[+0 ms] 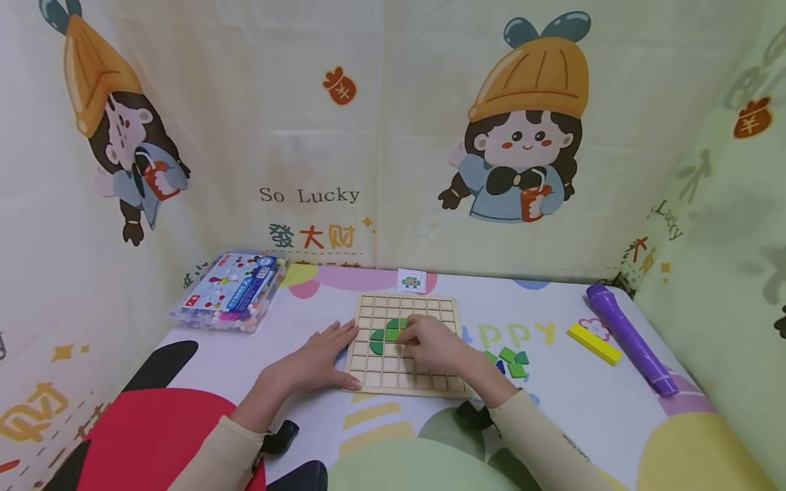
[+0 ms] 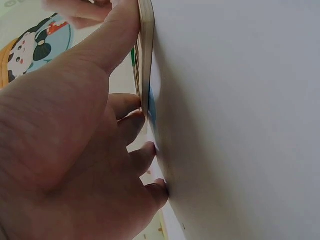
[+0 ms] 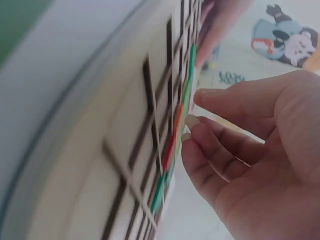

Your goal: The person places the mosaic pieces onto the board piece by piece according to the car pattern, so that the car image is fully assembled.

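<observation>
A wooden grid board (image 1: 368, 379) lies on the table with several green pieces (image 1: 376, 346) set in its cells. In the right wrist view a red piece (image 3: 170, 150) and an orange piece (image 3: 178, 119) also show in the grid. My left hand (image 1: 316, 359) rests at the board's left side, thumb on its near left corner, fingers spread along the edge. Over the board's middle, my right hand (image 1: 437, 346) has its fingertips bent down close to the pieces. Between thumb and fingers a small gap shows, with no piece visible in it. The hand hides some cells.
Loose green and blue pieces (image 1: 516, 370) lie right of the board. A small pattern card (image 1: 411, 280) lies behind it. Farther right are a yellow block (image 1: 593, 344) and a purple cylinder (image 1: 632, 339). A plastic box of colourful parts (image 1: 230, 290) stands back left.
</observation>
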### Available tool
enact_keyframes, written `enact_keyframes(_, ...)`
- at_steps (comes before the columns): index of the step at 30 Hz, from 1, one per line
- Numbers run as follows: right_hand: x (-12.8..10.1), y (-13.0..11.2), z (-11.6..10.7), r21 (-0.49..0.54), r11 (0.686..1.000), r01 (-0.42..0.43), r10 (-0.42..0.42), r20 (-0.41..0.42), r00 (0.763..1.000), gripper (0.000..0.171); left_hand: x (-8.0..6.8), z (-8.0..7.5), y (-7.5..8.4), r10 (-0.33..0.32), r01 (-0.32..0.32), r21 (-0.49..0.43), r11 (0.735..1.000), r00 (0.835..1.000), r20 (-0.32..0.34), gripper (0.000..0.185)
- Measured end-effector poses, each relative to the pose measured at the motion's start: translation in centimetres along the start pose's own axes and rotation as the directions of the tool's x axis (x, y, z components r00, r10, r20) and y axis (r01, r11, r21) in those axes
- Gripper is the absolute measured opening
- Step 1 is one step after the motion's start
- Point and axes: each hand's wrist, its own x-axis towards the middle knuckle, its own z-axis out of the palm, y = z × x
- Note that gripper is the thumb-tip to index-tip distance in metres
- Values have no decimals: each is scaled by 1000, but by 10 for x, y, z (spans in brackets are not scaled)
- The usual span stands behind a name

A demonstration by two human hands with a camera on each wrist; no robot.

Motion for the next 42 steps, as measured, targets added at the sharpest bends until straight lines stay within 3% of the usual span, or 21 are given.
enact_keyframes(14, -47, 42, -38, 17, 990, -140, 140, -19, 990, 22, -4, 0, -3, -8, 8, -14, 1000, 1000, -7, 109)
enact_keyframes(26, -85, 72, -55, -52, 984, -168, 170, 22, 985, 28, -4, -2, -2, 4, -4, -17, 1000, 1000, -13, 109)
enact_keyframes(33, -95, 80, -55, -26, 970, -242, 243, 56, 968, 26, -4, -2, -1, 6, -6, -12, 1000, 1000, -8, 109)
enact_keyframes(42, -98, 79, -59, -17, 962, -272, 273, 44, 961, 26, -1, 0, 0, 9, -9, -7, 1000, 1000, -3, 110)
